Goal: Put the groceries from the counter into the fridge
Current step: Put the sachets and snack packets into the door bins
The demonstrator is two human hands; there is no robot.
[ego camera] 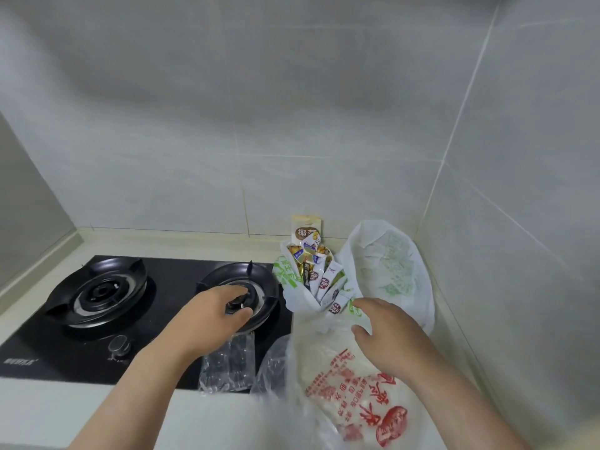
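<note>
A white plastic bag with green print (393, 271) stands open in the counter corner, filled with several small snack packets (319, 274). A beige carton (306, 228) leans on the wall behind it. In front lies a white bag with red print (354, 388). My right hand (386, 332) hovers over the edge between the two bags, fingers spread, holding nothing. Over the right burner (256, 287) of the black gas stove, my left hand (212, 315) is held palm down with fingers apart and empty.
The black glass stove (65, 355) has a left burner (100, 290) and a knob (120, 345). A clear plastic pack (227, 368) lies on the stove's front right edge. Tiled walls close the back and right side. The pale counter (136, 417) runs along the front.
</note>
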